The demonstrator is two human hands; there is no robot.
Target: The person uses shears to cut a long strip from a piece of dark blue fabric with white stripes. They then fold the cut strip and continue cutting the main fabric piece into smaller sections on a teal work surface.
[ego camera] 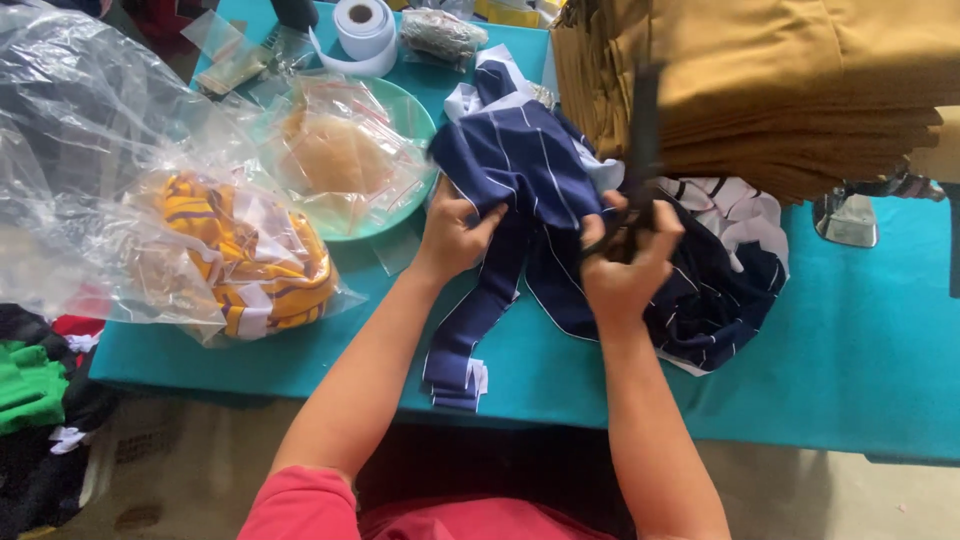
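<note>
Both hands (455,235) (625,260) grip striped garment (520,160) (table-edge near).

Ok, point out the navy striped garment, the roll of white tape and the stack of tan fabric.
navy striped garment (520,160): head view, on the bunched upper fold.
roll of white tape (362,25): head view, on the roll's top face.
stack of tan fabric (780,70): head view, on the top layer.

One head-worn view — looking steeply down, close over the teal table (860,350).
</note>
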